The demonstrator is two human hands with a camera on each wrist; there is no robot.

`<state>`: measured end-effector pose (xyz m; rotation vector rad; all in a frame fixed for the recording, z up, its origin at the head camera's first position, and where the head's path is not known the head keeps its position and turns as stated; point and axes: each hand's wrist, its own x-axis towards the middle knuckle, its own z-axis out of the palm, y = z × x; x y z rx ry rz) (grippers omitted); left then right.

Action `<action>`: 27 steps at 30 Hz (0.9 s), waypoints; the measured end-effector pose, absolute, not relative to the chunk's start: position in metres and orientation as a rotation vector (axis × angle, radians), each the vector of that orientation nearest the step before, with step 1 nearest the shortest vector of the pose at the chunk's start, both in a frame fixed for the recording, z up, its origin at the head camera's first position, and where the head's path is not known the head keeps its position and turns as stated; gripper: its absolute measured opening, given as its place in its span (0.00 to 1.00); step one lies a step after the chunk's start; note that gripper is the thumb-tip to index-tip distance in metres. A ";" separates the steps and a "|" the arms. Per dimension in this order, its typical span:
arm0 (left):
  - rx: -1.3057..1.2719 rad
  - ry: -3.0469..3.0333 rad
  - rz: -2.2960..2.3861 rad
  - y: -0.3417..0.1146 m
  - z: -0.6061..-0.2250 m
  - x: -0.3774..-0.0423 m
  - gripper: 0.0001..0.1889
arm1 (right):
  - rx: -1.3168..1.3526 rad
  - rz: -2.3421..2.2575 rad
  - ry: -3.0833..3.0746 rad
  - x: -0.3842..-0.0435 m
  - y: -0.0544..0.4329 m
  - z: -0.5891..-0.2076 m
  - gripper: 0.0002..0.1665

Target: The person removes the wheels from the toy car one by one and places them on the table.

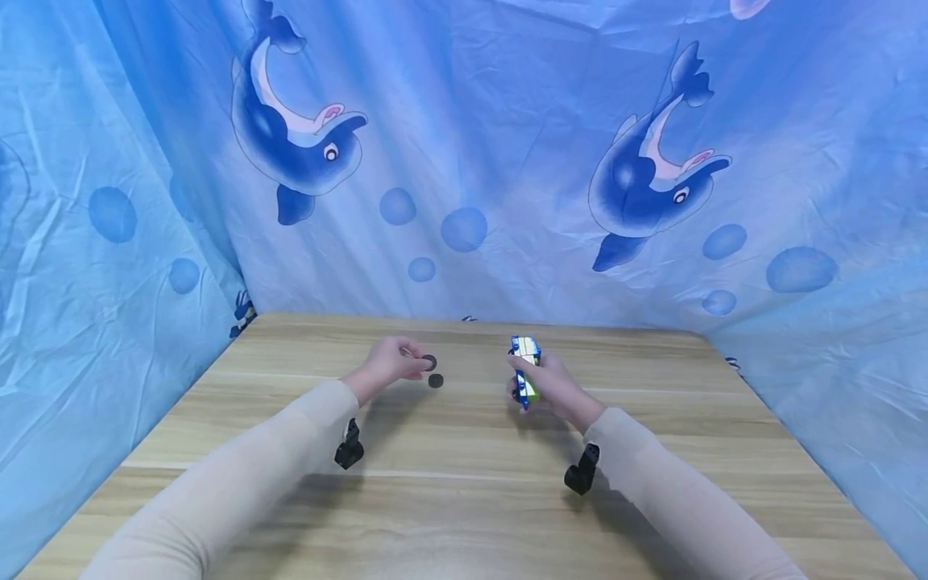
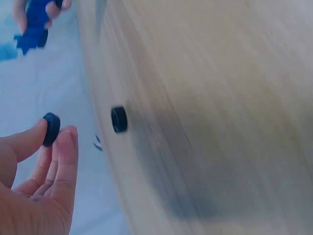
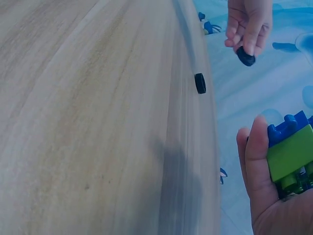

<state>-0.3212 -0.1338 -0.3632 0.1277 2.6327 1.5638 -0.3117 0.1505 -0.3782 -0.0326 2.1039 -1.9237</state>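
the left hand [image 1: 391,362] pinches a black toy wheel [image 2: 52,129]; a second wheel [image 1: 436,380] lies just beside it, between both hands. the right hand [image 1: 554,383] grips a blue-and-green block vehicle [image 3: 292,152]. wheel-fitting seems in hand; next probably calls for lining wheel up with vehicle.

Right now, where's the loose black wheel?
In the head view, the loose black wheel lies on the wooden table between the left hand and right hand, nearer the left, just below the held wheel in frame.
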 end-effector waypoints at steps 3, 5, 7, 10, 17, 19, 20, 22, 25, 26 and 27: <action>0.113 2.659 1.518 -0.142 -0.368 -0.325 0.13 | -0.039 -1.907 2.109 -0.310 0.150 -0.379 0.31; 0.121 2.694 1.449 -0.146 -0.369 -0.326 0.12 | -0.038 -1.899 2.111 -0.309 0.150 -0.379 0.32; 0.131 2.730 1.382 -0.151 -0.372 -0.329 0.10 | -0.047 -1.893 2.117 -0.308 0.149 -0.380 0.34; 0.139 2.771 1.284 -0.156 -0.373 -0.331 0.09 | -0.065 -1.890 2.115 -0.308 0.149 -0.380 0.34; 0.062 2.766 1.217 -0.166 -0.378 -0.338 0.10 | -0.057 -1.888 2.103 -0.306 0.147 -0.378 0.36; 0.036 2.746 1.243 -0.167 -0.381 -0.340 0.10 | -0.036 -1.886 2.100 -0.306 0.147 -0.378 0.36; 0.026 2.745 1.251 -0.168 -0.382 -0.341 0.10 | -0.033 -1.884 2.102 -0.306 0.147 -0.378 0.35; 0.001 2.757 1.242 -0.170 -0.384 -0.342 0.10 | -0.023 -1.878 2.095 -0.305 0.146 -0.378 0.34; -0.026 2.778 1.216 -0.173 -0.387 -0.345 0.11 | -0.020 -1.873 2.091 -0.304 0.146 -0.378 0.31; -0.043 2.773 1.224 -0.174 -0.388 -0.345 0.11 | -0.020 -1.873 2.092 -0.304 0.146 -0.378 0.31; -0.052 2.764 1.232 -0.174 -0.388 -0.346 0.11 | -0.014 -1.877 2.088 -0.304 0.146 -0.379 0.30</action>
